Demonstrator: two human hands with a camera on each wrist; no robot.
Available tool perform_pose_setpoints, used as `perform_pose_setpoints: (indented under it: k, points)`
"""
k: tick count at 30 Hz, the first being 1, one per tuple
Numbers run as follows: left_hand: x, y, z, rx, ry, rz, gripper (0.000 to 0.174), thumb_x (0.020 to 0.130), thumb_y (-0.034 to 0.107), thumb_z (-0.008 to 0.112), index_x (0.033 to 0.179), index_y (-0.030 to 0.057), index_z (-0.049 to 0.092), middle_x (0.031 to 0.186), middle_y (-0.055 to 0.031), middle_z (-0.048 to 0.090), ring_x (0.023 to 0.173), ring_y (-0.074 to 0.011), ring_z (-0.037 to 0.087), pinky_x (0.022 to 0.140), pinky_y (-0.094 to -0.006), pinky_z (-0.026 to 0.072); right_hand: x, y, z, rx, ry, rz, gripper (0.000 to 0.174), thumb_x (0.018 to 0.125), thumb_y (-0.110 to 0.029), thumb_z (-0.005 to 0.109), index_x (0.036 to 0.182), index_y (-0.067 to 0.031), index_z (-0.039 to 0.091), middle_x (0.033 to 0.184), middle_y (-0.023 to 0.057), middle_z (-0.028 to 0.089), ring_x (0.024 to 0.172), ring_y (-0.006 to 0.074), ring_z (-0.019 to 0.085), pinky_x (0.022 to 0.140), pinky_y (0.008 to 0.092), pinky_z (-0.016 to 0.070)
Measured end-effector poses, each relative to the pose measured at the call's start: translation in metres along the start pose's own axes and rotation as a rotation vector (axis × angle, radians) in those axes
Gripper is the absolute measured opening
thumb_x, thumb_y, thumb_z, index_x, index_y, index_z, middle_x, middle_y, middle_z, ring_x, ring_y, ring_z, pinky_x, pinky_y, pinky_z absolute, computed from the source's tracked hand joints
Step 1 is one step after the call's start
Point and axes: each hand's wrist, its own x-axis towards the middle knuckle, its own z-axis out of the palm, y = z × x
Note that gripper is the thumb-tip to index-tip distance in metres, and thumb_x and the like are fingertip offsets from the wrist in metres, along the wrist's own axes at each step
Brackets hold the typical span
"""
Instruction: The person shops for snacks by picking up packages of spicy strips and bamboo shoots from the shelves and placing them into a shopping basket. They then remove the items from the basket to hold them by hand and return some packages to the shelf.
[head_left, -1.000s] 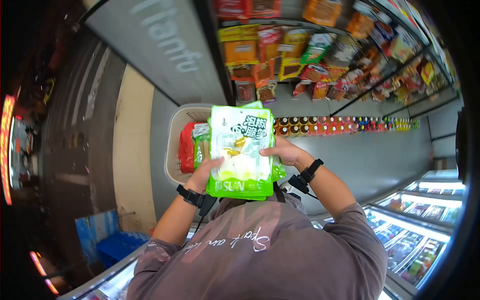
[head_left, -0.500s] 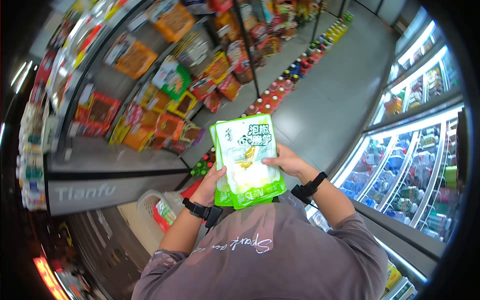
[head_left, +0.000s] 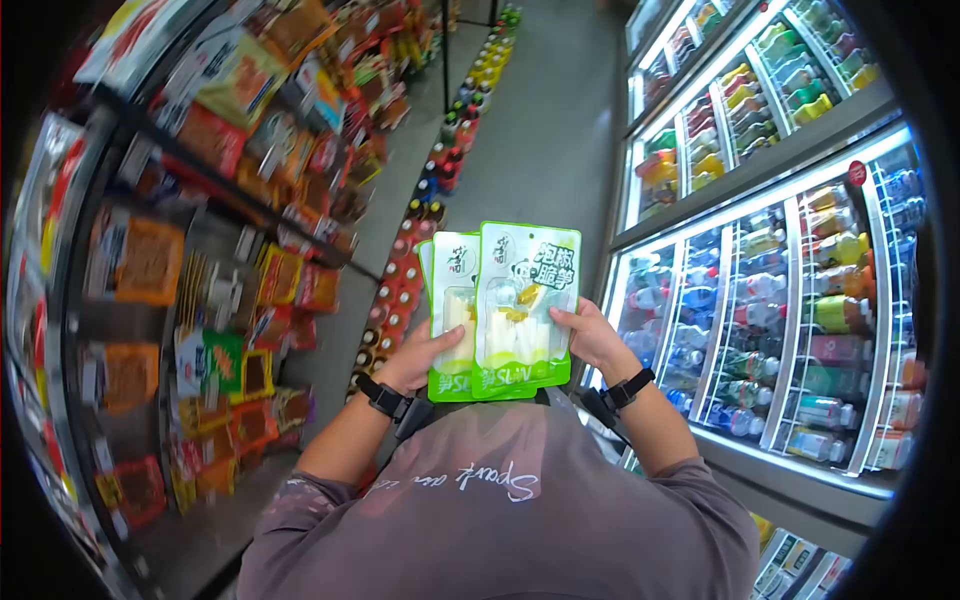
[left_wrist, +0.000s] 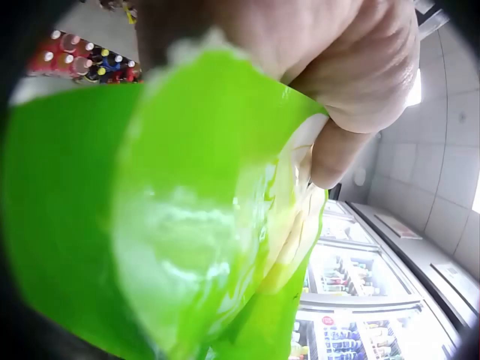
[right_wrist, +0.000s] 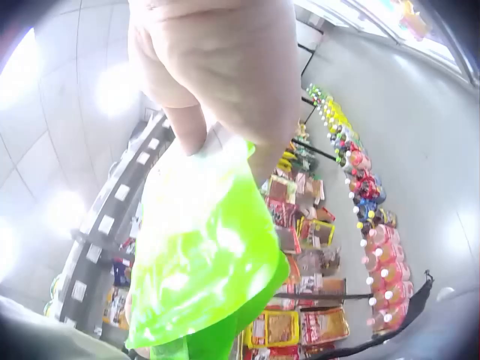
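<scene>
Plainly, from the head view, both my hands are on a fanned stack of green-and-white bamboo shoot packets (head_left: 525,310), held out in front of my brown printed T-shirt (head_left: 480,500). My left hand (head_left: 420,358) grips the left side, its thumb lying across the face of the second packet; my right hand (head_left: 592,335) pinches the front packet's right edge under its thumb. My other fingers go behind the stack, where I can't see how they lie. The front packet overlaps the second, and a sliver of another edge shows further left. Snack bags (head_left: 140,255) crowd the shelving to my left, bottles (head_left: 400,282) line the grey floor (head_left: 560,130), and a lit drinks cooler (head_left: 760,168) stands to my right.

From the left wrist, glossy green packaging fills most of the view, with one of my fingertips bent against its edge. Bottles show at upper left, coolers at lower right, pale panels (left_wrist: 424,161) above them.

From the right wrist, my hand comes down from the top and grips the washed-out upper part of a packet. Behind it are price labels (right_wrist: 107,225) on a shelf edge, more snack bags and the bottle row.
</scene>
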Motion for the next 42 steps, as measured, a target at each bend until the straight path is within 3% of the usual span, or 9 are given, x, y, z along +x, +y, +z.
perform_pose_setpoints:
  k: [9,11,15,17,25,27,28,34,42]
  points:
    - [0.188,0.112,0.014,0.134,0.020,-0.117,0.045,0.094,0.010,0.054,0.135,0.0029,0.039,0.131,-0.0129,0.051,0.116,-0.0255,0.056,0.096,-0.0390,0.0484,0.103,-0.116,-0.061,0.228,0.153,-0.237,0.027,0.089,-0.003,0.058,0.116,0.0002,0.057,0.114,0.0108,0.064,0.102,0.0213,0.063,0.092,0.0366,0.0503]
    - [0.236,0.127,0.019,0.155,0.035,-0.124,0.043,0.094,0.011,0.054,0.134,0.0026,0.040,0.130,-0.0130,0.052,0.114,-0.0257,0.057,0.096,-0.0390,0.0485,0.134,-0.135,-0.090,0.251,0.148,-0.214,0.032,0.090,-0.003,0.056,0.122,-0.0003,0.053,0.118,0.0116,0.061,0.108,0.0238,0.061,0.095,0.0392,0.0484]
    - [0.326,0.164,0.047,0.254,0.098,-0.108,0.042,0.093,0.011,0.056,0.131,0.0007,0.043,0.125,-0.0130,0.056,0.111,-0.0249,0.059,0.094,-0.0393,0.0494,0.195,-0.200,-0.134,0.391,0.092,-0.183,0.030,0.089,-0.005,0.059,0.118,0.0006,0.055,0.116,0.0119,0.063,0.103,0.0233,0.063,0.094,0.0383,0.0498]
    - [0.374,0.186,0.068,0.354,0.157,-0.095,0.042,0.092,0.010,0.058,0.130,-0.0003,0.044,0.123,-0.0131,0.057,0.111,-0.0240,0.059,0.093,-0.0386,0.0502,0.222,-0.246,-0.154,0.417,-0.031,-0.109,0.032,0.089,-0.006,0.059,0.120,0.0003,0.054,0.118,0.0121,0.062,0.105,0.0238,0.062,0.095,0.0394,0.0489]
    - [0.534,0.270,0.128,0.461,0.121,-0.066,0.044,0.092,0.014,0.059,0.131,-0.0001,0.043,0.126,-0.0135,0.055,0.111,-0.0239,0.058,0.094,-0.0380,0.0488,0.325,-0.410,-0.213,0.240,-0.069,-0.041,0.035,0.086,-0.003,0.063,0.120,-0.0023,0.056,0.115,0.0094,0.064,0.103,0.0221,0.063,0.093,0.0385,0.0493]
    - [0.574,0.290,0.128,0.075,0.179,-0.147,0.044,0.095,0.021,0.056,0.131,0.0002,0.042,0.126,-0.0131,0.055,0.113,-0.0247,0.057,0.096,-0.0391,0.0466,0.357,-0.436,-0.228,0.263,-0.026,-0.057,0.033,0.086,-0.003,0.063,0.119,-0.0023,0.057,0.115,0.0096,0.064,0.103,0.0222,0.063,0.093,0.0383,0.0494]
    - [0.598,0.299,0.121,0.102,0.132,-0.127,0.045,0.096,0.026,0.053,0.132,0.0001,0.043,0.128,-0.0125,0.055,0.115,-0.0248,0.056,0.098,-0.0397,0.0451,0.373,-0.446,-0.235,0.295,0.023,-0.070,0.032,0.087,-0.003,0.062,0.118,-0.0023,0.058,0.115,0.0098,0.064,0.103,0.0222,0.063,0.093,0.0381,0.0496]
    - [0.740,0.355,0.106,0.245,-0.002,-0.057,0.041,0.095,0.016,0.054,0.133,0.0015,0.044,0.130,-0.0113,0.053,0.116,-0.0219,0.055,0.098,-0.0374,0.0457,0.469,-0.543,-0.289,0.234,0.112,-0.093,0.035,0.089,-0.005,0.060,0.123,-0.0017,0.053,0.120,0.0112,0.061,0.108,0.0238,0.061,0.095,0.0384,0.0485]
    - [0.905,0.473,0.099,0.181,-0.048,-0.089,0.043,0.095,0.013,0.055,0.135,0.0035,0.042,0.130,-0.0097,0.053,0.116,-0.0206,0.055,0.098,-0.0362,0.0462,0.586,-0.701,-0.289,0.080,0.245,-0.107,0.032,0.089,-0.007,0.062,0.119,-0.0015,0.055,0.117,0.0094,0.062,0.105,0.0203,0.061,0.092,0.0351,0.0492]
